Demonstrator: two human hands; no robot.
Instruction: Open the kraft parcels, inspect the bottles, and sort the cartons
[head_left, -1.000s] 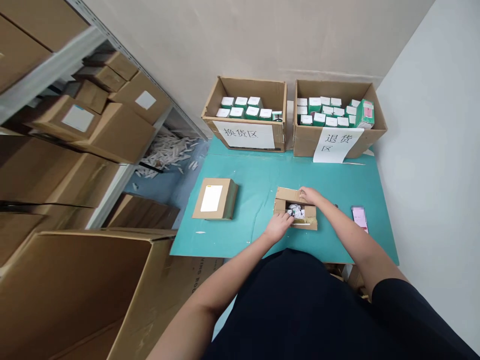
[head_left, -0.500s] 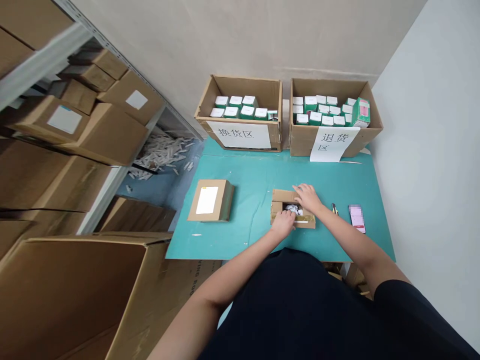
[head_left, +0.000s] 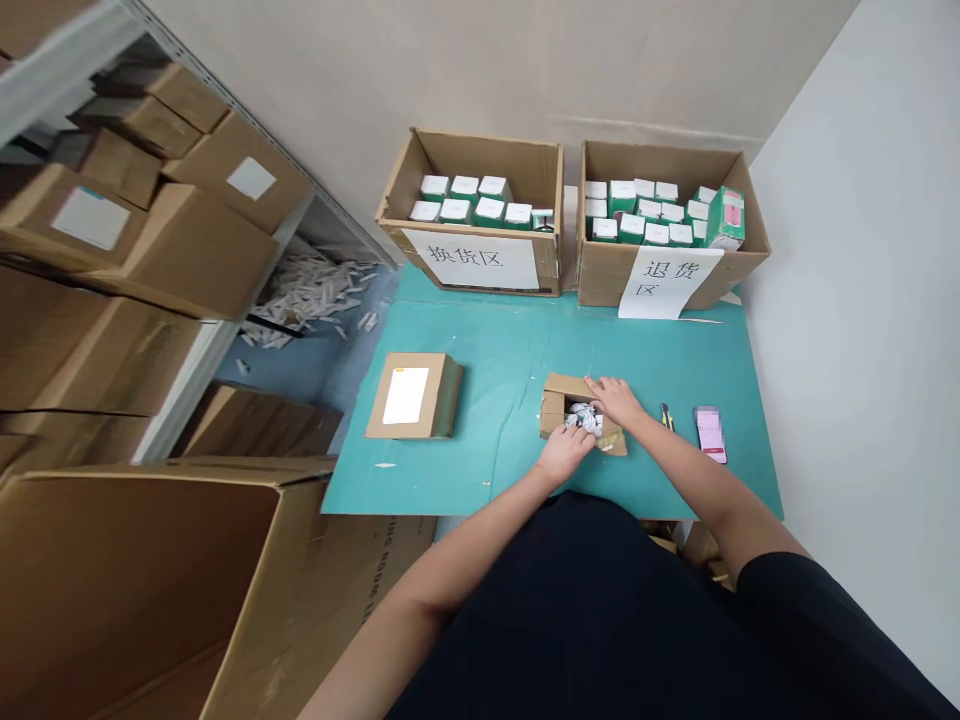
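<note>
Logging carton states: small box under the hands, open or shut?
Open: the small box has its flaps apart, and crumpled white material shows inside.

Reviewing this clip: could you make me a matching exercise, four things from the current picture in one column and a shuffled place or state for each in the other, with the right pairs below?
Column one
1. Small open box
2. Phone
3. Cutter
4. Green-and-white cartons

Column two
A. Just beside the right forearm, on the side toward the phone
B. Standing inside the large boxes at the back of the table
C. Touched by the left hand and the right hand, crumpled white material inside
D. Lying with a pinkish screen facing up

Right pairs: 1-C, 2-D, 3-A, 4-B
</note>
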